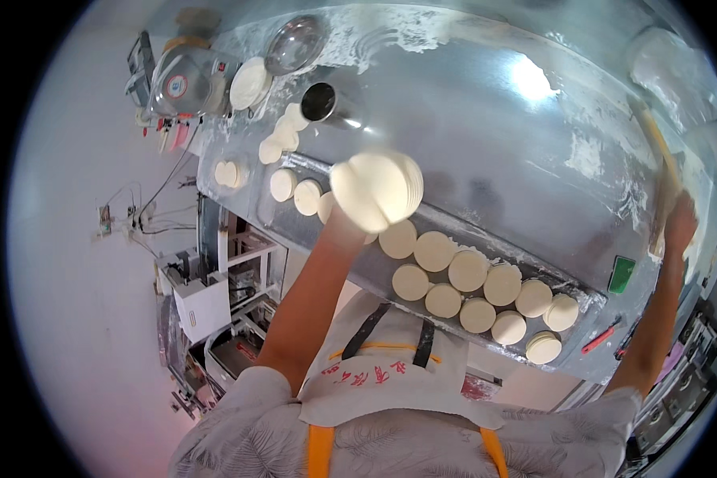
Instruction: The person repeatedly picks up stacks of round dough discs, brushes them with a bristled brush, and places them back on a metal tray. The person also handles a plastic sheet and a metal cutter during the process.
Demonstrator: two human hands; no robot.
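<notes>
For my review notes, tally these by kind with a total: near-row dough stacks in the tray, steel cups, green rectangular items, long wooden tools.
Near-row dough stacks: 5
Steel cup: 1
Green rectangular item: 1
Long wooden tool: 1
Total: 8

Metal table (478, 127), glossy under rough, matt powder (422, 30)!
And here's the tray (526, 261), duller metal; the discs (374, 191), smooth and matt; now the cup (319, 103), polished metal, bright shine; clear, glossy plastic on the tub (187, 84); crinkled, shiny plastic on the bags (673, 76); the stick (657, 137) looks like plain wood; the apron (334, 394), matt cloth.
</notes>
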